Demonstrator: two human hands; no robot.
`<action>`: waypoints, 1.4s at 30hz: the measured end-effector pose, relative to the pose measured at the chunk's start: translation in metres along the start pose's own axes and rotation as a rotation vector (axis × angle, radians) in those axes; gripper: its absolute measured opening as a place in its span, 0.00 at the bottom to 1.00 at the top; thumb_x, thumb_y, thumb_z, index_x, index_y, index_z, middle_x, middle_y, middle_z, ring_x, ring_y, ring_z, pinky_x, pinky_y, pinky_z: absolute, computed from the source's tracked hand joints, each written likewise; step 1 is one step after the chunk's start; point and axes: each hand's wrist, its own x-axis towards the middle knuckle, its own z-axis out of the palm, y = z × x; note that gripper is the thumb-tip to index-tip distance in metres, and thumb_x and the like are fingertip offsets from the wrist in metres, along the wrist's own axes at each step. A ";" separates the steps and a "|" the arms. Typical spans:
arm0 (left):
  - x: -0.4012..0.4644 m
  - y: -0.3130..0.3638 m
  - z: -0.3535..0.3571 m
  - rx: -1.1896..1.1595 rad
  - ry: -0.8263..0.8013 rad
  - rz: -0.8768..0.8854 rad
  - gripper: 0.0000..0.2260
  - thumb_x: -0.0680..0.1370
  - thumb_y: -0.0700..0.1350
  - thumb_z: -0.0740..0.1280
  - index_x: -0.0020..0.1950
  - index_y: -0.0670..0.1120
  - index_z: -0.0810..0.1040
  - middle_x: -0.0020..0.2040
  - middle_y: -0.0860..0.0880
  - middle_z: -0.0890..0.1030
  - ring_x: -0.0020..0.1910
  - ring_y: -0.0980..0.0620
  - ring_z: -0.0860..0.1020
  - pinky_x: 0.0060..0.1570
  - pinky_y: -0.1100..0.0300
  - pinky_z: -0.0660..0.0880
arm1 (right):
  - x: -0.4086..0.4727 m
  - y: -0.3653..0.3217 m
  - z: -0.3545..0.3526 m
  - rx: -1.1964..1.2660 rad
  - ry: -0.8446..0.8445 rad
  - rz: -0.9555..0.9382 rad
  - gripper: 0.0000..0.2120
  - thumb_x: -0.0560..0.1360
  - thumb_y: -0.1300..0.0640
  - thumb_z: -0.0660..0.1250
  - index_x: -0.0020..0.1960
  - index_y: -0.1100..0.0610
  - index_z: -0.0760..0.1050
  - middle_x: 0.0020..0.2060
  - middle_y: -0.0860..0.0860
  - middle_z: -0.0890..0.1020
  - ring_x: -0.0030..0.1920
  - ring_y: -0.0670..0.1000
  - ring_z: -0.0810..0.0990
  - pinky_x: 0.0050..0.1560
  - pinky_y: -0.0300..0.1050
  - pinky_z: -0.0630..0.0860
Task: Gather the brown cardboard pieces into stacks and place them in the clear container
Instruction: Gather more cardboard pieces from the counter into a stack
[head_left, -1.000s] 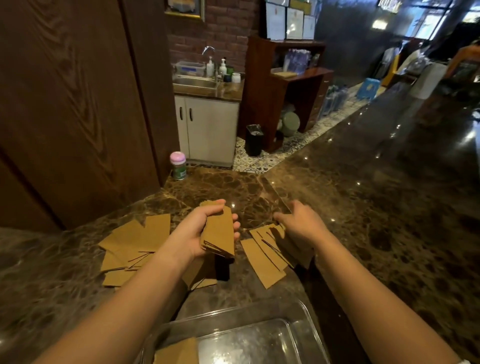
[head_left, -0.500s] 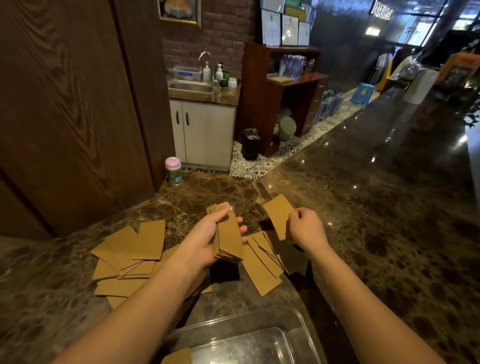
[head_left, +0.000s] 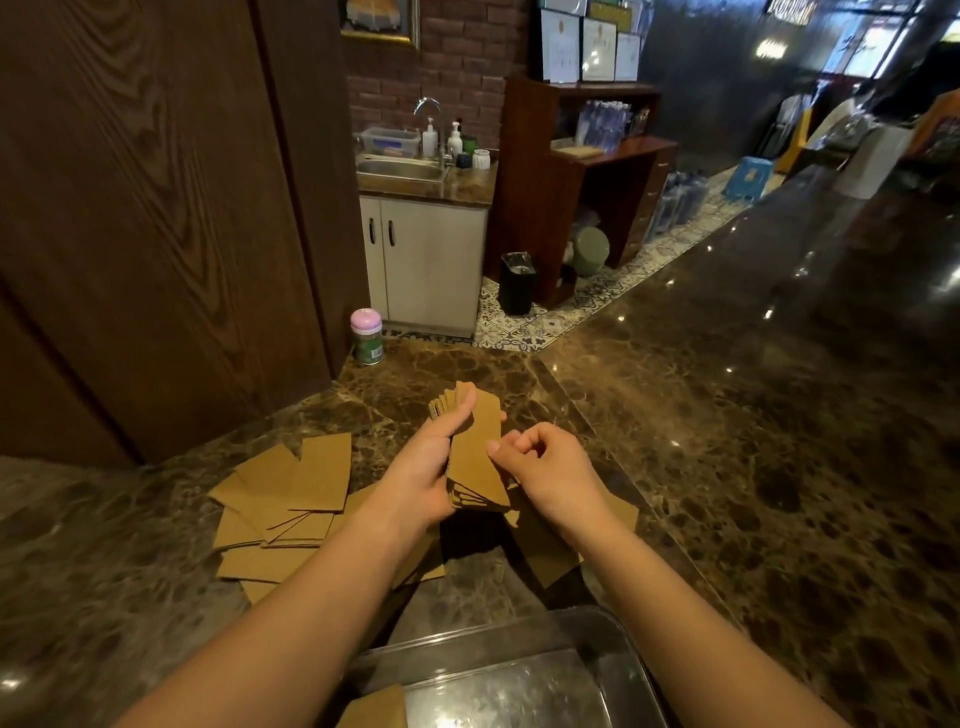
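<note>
Countertop (head_left: 753, 441) of dark brown marble fills most of the view, glossy, with light glints along its right run. Wood-panel wall (head_left: 145, 218) stands at the left, touching the counter's far left edge. Beyond the counter, a white cabinet (head_left: 431, 260) carries a steel sink (head_left: 401, 170); a black bin (head_left: 517, 283) sits on the patterned floor just beside it.

Clear container (head_left: 597, 644) lies at the near edge between the two forearms, with one brown piece (head_left: 375, 709) resting in its near left corner.

Loose cardboard pieces (head_left: 283, 499) lie fanned and overlapping on the counter, left of the left forearm. A few more pieces (head_left: 553, 564) lie under and beside the right wrist, partly hidden.

Left hand (head_left: 421, 475) grips a stack of cardboard pieces (head_left: 475, 462) held above the counter, tilted on edge; thumb across the top face, fingers curled round the far side. Right hand (head_left: 550, 475) sits just beside the stack, fingers curled inward, thumb and forefinger tips at the stack's right edge. Cannot tell whether they pinch a piece.

Small green jar with pink lid (head_left: 367, 335) stands at the counter's far corner by the wall.
</note>
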 end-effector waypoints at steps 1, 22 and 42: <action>0.000 -0.001 0.000 0.006 -0.006 0.015 0.18 0.70 0.49 0.76 0.58 0.47 0.84 0.54 0.38 0.85 0.52 0.40 0.84 0.43 0.46 0.82 | 0.001 0.002 -0.003 -0.047 -0.005 -0.008 0.18 0.72 0.43 0.75 0.42 0.57 0.76 0.37 0.47 0.86 0.37 0.50 0.85 0.41 0.51 0.80; -0.002 0.001 0.002 -0.036 0.136 0.048 0.15 0.76 0.40 0.71 0.61 0.52 0.77 0.47 0.40 0.84 0.37 0.44 0.84 0.38 0.49 0.81 | 0.024 0.041 -0.079 -0.185 -0.228 0.181 0.32 0.70 0.58 0.80 0.70 0.50 0.71 0.63 0.48 0.76 0.53 0.49 0.79 0.33 0.34 0.76; -0.013 0.014 0.000 -0.042 -0.017 0.065 0.18 0.68 0.52 0.76 0.54 0.44 0.87 0.53 0.40 0.86 0.49 0.39 0.85 0.43 0.44 0.82 | 0.000 -0.028 0.006 0.027 -0.120 -0.023 0.14 0.71 0.45 0.77 0.50 0.53 0.82 0.45 0.49 0.86 0.45 0.50 0.85 0.43 0.46 0.82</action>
